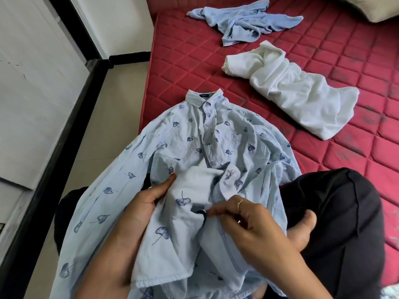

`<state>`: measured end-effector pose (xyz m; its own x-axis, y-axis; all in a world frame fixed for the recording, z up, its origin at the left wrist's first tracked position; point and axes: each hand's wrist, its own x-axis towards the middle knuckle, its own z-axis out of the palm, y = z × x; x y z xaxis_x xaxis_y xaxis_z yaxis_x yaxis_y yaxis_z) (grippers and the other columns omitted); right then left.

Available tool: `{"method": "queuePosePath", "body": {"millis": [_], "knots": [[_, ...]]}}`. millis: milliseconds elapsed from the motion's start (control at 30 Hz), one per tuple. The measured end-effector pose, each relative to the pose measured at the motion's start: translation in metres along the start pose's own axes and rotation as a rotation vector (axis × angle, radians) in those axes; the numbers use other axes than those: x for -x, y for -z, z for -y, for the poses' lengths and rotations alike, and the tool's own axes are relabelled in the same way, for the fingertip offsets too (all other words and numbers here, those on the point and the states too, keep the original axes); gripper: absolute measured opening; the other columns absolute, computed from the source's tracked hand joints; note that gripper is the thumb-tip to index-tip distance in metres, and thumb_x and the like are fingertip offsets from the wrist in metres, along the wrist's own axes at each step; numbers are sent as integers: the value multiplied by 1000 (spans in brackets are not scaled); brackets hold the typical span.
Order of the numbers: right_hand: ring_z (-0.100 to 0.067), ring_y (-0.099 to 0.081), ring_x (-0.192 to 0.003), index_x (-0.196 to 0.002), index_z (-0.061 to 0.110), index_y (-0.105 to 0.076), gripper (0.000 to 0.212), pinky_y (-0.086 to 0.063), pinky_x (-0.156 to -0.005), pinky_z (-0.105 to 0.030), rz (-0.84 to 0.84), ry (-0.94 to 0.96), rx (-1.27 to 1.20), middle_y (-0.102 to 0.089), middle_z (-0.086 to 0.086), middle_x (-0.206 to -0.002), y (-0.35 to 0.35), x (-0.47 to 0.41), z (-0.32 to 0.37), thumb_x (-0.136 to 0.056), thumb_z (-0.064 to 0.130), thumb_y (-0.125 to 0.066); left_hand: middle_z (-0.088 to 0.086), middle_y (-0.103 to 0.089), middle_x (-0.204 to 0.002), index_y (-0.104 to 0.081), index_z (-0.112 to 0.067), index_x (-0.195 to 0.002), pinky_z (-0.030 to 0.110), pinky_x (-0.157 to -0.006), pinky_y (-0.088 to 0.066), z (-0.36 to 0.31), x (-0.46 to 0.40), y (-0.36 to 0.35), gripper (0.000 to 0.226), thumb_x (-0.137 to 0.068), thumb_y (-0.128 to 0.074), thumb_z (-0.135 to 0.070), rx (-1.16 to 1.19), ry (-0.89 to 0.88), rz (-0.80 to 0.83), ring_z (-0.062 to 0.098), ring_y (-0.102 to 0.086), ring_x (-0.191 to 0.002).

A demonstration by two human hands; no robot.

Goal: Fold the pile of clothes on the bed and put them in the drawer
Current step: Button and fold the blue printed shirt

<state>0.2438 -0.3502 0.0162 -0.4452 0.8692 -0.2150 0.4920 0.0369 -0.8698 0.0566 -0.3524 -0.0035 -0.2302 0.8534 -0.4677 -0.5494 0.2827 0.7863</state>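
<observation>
lengthwise, shirt (194, 143) collar points up-bed, away.

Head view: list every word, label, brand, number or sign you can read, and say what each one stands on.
Neck label inside the collar of the leaf-print shirt: a small dark tag with pale marks, too small and blurred to read.
No other text, number or sign shows on the blue garment, the white garment or the red mattress.
</observation>
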Motion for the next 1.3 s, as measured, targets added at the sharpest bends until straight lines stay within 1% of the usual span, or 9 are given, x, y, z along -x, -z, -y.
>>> {"method": "queuePosePath", "body": {"millis": [133,367,667,833,867,900,1033,1167,1300], "knots": [[-6,-59,-77,-94,24,-74,15,-43,-73,-17,-30,-101,-397,-71,-3,-89,-13,-7,-8,-87,35,-67,3,-73,-68,-74,-13,-81,19,-53,-56,-1,8,-12,11,-80,-63,-12,-40,-15,-23,13,-71,-64],[-23,-60,-83,-76,12,-72,16,-42,-84,-37,-42,-173,-835,-67,-16,-84,-3,-13,-1,-68,26,-78,11,-61,-57,-63,-7,-68,19,-51,-42,4,23,-7,45,-93,-44,-40,-743,-404,-140,13,-55,-55],[-14,-65,-53,-55,10,-73,13,-53,-50,-18,70,-333,-1052,-71,-11,-69,18,-2,10,-65,11,-65,-10,-39,-43,-57,-18,-74,24,-41,-31,-2,16,3,29,-96,-51,-36,-1258,-892,-314,13,-37,-39],[-13,-50,-74,-78,3,-69,18,-32,-66,1,49,-211,-695,-58,-12,-78,12,-4,4,-72,18,-77,-4,-61,-87,-65,-18,-104,21,-60,-46,-11,31,-12,26,-89,-54,-36,-1263,-897,-219,10,-57,-74],[-13,-44,-76,-82,2,-68,24,8,-41,1,49,-191,-652,-55,-12,-77,10,-3,2,-77,23,-75,-8,-63,-80,-66,-21,-100,19,-56,-48,-12,36,-18,26,-87,-54,-40,-1211,-845,-134,6,-59,-68],[-15,-41,-79,-85,3,-69,30,-1,-72,-38,48,-189,-613,-53,-13,-77,8,-3,3,-77,32,-76,-9,-65,-71,-67,-26,-94,19,-53,-50,-11,40,-25,26,-84,-54,-46,-1132,-743,-45,6,-62,-63],[-24,-59,-86,-88,3,-71,30,-44,-77,-30,4,-89,-630,-70,-24,-93,-1,-6,1,-76,30,-65,-12,-71,-75,-71,-35,-84,23,-65,-55,3,47,-39,27,-69,-59,-54,-901,-401,90,2,-68,-67],[-10,-67,-80,-97,7,-71,13,-43,-62,1,-6,-46,-674,-74,-12,-89,9,1,-2,-89,3,-62,-8,-73,-81,-73,-33,-89,26,-75,-57,17,43,-37,9,-80,-70,-31,-741,-334,68,5,-70,-75],[-9,-59,-58,-109,9,-60,33,-44,-54,-9,-69,-75,-797,-65,-5,-68,10,3,-3,-84,-12,-58,3,-72,-78,-73,-31,-87,15,-54,-48,25,45,-40,14,-81,-71,-19,-602,-297,77,9,-67,-67]]}}
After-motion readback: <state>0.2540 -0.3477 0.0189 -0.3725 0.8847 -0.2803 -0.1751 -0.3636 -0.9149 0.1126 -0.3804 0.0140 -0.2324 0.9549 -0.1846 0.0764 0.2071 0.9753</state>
